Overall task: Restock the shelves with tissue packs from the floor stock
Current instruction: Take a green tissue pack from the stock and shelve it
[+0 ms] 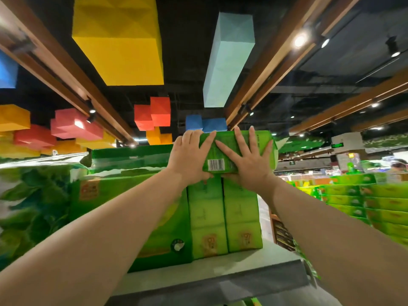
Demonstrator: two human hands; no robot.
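Note:
A green tissue pack (223,149) with a barcode on its near end lies on top of two upright green tissue packs (225,217) on the top shelf (254,259). My left hand (189,157) holds its left side, fingers bent over the far top edge. My right hand (249,160) lies flat on its near face, fingers spread and straight, with the thumb underneath. Both arms reach up and forward.
Larger green tissue packs (132,195) fill the shelf to the left of the stack. A display of green boxes (364,202) stands at the right. Coloured blocks (119,38) and wooden beams hang from the ceiling above.

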